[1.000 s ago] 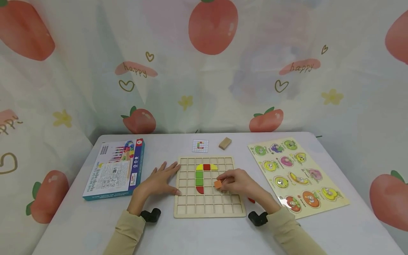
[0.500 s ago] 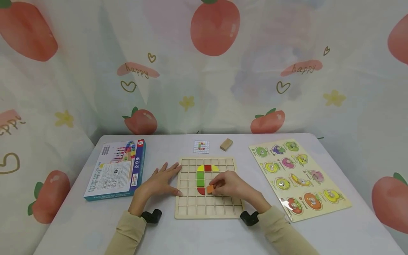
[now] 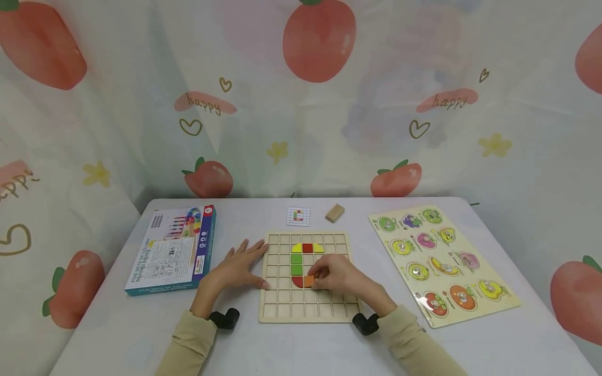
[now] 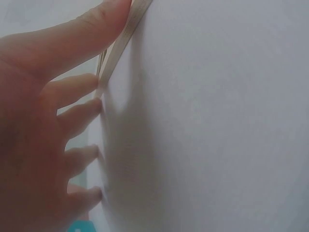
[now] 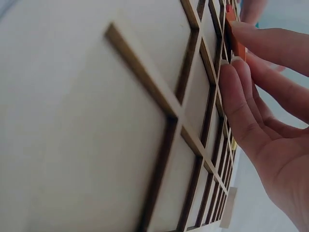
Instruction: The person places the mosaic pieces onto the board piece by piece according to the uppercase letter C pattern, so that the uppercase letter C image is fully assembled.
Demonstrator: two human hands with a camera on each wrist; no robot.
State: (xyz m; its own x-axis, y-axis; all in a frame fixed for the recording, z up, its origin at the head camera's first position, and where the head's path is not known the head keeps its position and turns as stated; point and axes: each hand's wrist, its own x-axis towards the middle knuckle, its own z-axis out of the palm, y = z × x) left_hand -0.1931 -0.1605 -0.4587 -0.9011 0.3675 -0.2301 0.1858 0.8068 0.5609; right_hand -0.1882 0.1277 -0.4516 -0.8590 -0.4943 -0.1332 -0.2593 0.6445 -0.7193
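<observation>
A wooden grid board [image 3: 277,312] lies on the table. My right hand [image 3: 340,274] pinches an orange square block [image 3: 308,281] between thumb and fingers, at the cell just right of a red quarter-round block [image 3: 298,282]. The right wrist view shows the orange block [image 5: 237,44] at the grid; whether it sits fully down I cannot tell. Two green blocks [image 3: 297,264] rise above the red one, topped by a row of yellow [image 3: 297,248], red [image 3: 308,248] and yellow. My left hand [image 3: 237,269] rests with spread fingers along the board's left edge, thumb touching it.
Behind the board lie a small pattern card [image 3: 298,216] and a plain wooden block [image 3: 335,213]. A boxed set [image 3: 171,250] lies at the left, a fruit puzzle board [image 3: 442,261] at the right. A printed cloth [image 3: 301,130] hangs behind the table.
My right hand has moved left and slightly toward me with the orange block, bringing it from over the board to beside the red quarter-round. The left hand has stayed in place.
</observation>
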